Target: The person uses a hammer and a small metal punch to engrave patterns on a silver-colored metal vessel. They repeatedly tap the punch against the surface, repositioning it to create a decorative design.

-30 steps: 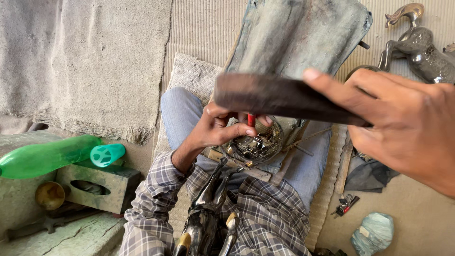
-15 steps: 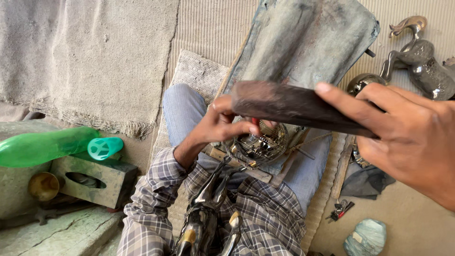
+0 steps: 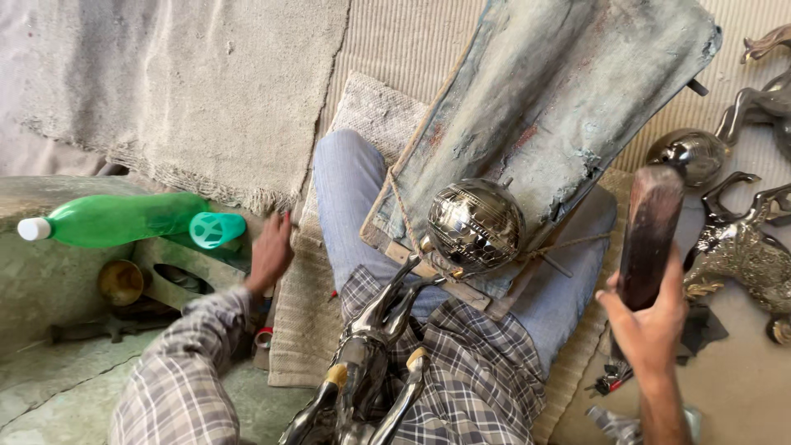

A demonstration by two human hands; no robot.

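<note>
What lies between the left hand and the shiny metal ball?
In the head view, the person's jean-clad leg on a woven mat lies between the left hand and the metal ball.

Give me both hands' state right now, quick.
Left hand: holding nothing visible, fingers loosely curled, near the green bottle.
Right hand: closed around a dark wooden block, held upright.

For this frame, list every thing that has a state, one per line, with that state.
Left hand: open, fingers spread, holding nothing, near the teal cap.
Right hand: gripping the dark block, held upright.
Metal globe: resting on the worn board, untouched.
Green bottle: lying on its side, white cap on.
Teal cap: lying loose.
</note>
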